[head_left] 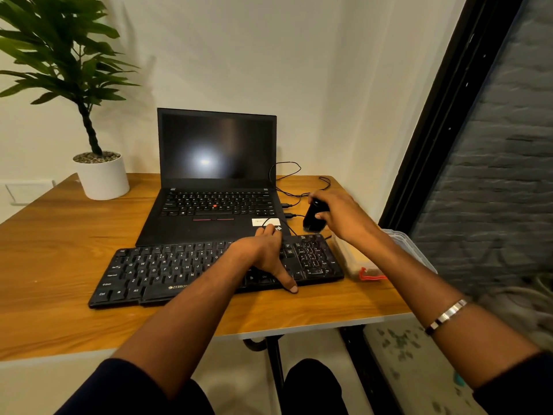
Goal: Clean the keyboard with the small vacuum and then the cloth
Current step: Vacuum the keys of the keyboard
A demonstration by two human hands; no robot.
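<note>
Wooden desk point(74, 265): black keyboard point(167, 271) marked ZEBRON.

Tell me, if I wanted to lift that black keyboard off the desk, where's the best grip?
Take the keyboard by its two short ends, coming in from the sides. It is long, flat and thin, so end grips balance it. Its left end is bare; the left hand rests on its right part.

Open laptop point(216, 181), potted plant point(101, 175), plastic box point(401, 250).
</note>
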